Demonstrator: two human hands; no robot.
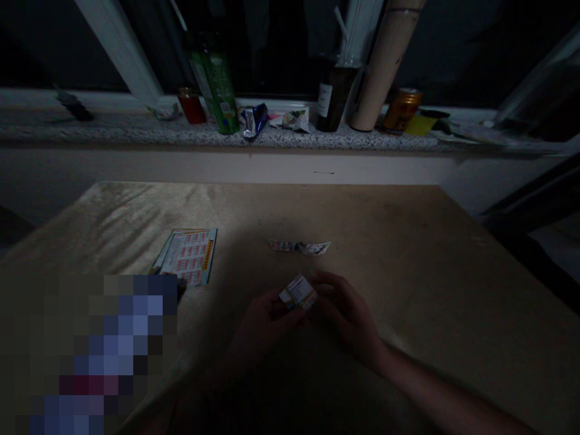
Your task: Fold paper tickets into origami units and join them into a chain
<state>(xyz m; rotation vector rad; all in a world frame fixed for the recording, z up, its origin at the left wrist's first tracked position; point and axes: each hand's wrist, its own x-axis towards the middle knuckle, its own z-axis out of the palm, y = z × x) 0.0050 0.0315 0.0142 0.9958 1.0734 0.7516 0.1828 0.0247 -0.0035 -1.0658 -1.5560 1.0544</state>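
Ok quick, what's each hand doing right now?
Left hand: closed, holding the small paper.
Right hand: partly curled at the paper's right side; too dark to tell if its grip is closed on it.

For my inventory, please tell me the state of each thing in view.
Small printed packet: held in left fingers
Right fingers: curved beside it
Printed strip: crumpled
Printed sheets: lying flat
Red jar: upright
Green container: upright
Blue-silver wrapper: crumpled
Pale wrapper: crumpled
Dark cup: upright, with straw
Beige tube: standing
Orange can: upright
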